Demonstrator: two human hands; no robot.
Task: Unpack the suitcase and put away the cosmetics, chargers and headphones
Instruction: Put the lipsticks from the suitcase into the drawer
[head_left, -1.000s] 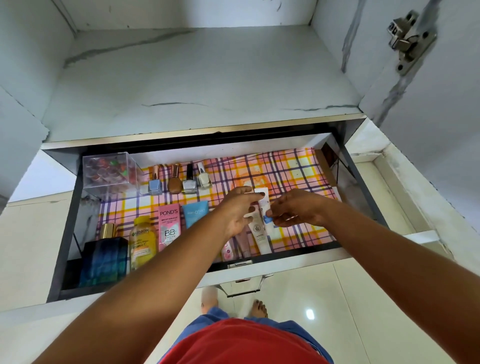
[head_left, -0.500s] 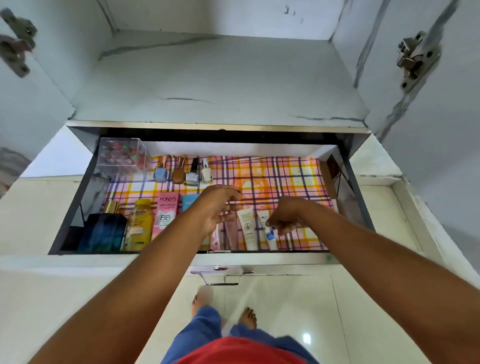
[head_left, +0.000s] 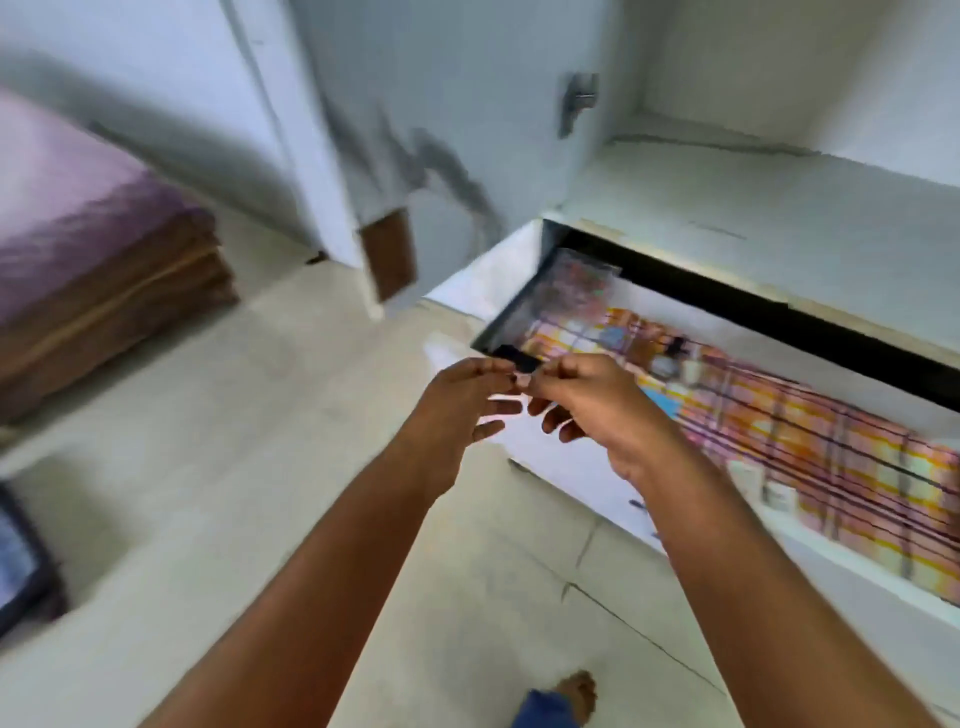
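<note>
The view is blurred by motion. My left hand (head_left: 457, 410) and my right hand (head_left: 587, 405) hang in the air in front of the open drawer's (head_left: 566, 467) left corner, fingertips almost meeting, fingers loosely bent, nothing held in either. The drawer sits at the right, lined with orange and pink plaid paper (head_left: 831, 441). A clear box (head_left: 576, 291) stands in its far left corner. Small white tubes (head_left: 763, 486) lie near its front edge. Other cosmetics are hidden behind my hands or too smeared to make out.
An open wardrobe door (head_left: 415, 156) with a metal hinge (head_left: 579, 98) stands behind the drawer. A bed (head_left: 78, 208) with a purple sheet is at the left. A dark-edged object (head_left: 23, 561) shows at the lower left edge. Pale floor tiles (head_left: 260, 467) lie between.
Both hands have come out of the drawer and together, leaving the tubes inside. The view has swung left, so the drawer now sits at the right and the bed has appeared.
</note>
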